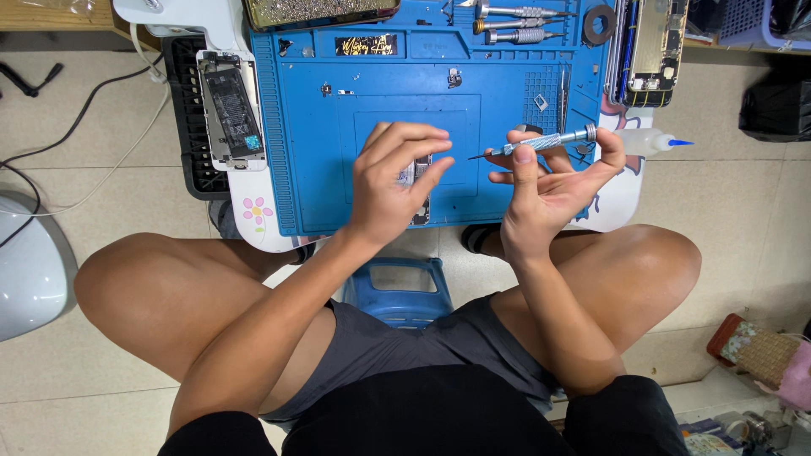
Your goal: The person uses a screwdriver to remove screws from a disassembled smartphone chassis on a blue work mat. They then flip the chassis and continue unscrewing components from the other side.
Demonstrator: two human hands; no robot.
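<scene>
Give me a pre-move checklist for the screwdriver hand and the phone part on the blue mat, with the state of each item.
1. Right hand grips the screwdriver: ok.
2. Left hand steadies the phone part: ok.
3. Part lies on the blue mat: ok.
4. Tip seated in a screw: not ok, it is in the air.
5. Bit matches the screw: cannot tell.
6. Loose screws kept clear: cannot tell.

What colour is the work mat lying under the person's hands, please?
The work mat is bright blue, seen in the head view.
</scene>
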